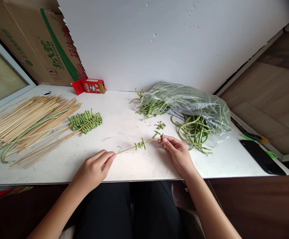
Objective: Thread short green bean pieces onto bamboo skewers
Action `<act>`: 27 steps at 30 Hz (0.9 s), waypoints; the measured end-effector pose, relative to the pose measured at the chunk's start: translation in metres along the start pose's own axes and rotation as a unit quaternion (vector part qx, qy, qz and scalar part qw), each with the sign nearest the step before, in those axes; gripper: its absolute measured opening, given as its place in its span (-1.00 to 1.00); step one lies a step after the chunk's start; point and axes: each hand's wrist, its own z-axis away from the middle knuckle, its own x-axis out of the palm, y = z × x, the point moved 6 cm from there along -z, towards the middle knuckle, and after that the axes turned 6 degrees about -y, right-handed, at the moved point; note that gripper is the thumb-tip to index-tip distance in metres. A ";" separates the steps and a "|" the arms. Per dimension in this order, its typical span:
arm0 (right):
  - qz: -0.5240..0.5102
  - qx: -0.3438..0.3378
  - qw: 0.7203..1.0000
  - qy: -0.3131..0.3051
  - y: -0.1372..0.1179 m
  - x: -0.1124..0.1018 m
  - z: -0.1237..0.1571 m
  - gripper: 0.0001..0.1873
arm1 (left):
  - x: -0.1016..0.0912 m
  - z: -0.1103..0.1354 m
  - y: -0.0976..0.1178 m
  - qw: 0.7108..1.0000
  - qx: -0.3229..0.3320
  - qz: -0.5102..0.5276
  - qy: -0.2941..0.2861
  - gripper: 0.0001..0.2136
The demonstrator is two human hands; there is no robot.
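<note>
My left hand (pixel 98 166) pinches one end of a thin wooden skewer (pixel 126 150) held above the white table. Several short green bean pieces (pixel 140 144) sit crosswise along its middle. At the other end, my right hand (pixel 175 151) holds one cut bean piece (pixel 162 136) between thumb and finger, right at the skewer's tip. Whether the tip has entered that piece I cannot tell. Just beyond the right hand lie a few loose cut pieces (pixel 156 134) and a small heap of trimmed ends (pixel 160 125).
Filled skewers of beans (pixel 86 121) lie at left beside a spread of bare skewers (pixel 32 114) with long beans across them. A clear plastic bag (pixel 191 99) and whole long beans (pixel 196 129) are at right. A red box (pixel 94 86) stands behind; a black phone (pixel 261 157) lies far right.
</note>
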 end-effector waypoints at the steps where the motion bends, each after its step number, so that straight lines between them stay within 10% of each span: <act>1: 0.006 -0.002 1.000 -0.003 0.001 0.000 0.000 -0.57 | 0.000 0.000 0.000 1.000 0.006 0.000 -0.002 -0.86; 27: 0.076 -0.012 0.997 -0.002 -0.015 0.009 0.006 -0.63 | 0.001 0.001 0.002 1.000 0.019 -0.012 0.001 -0.85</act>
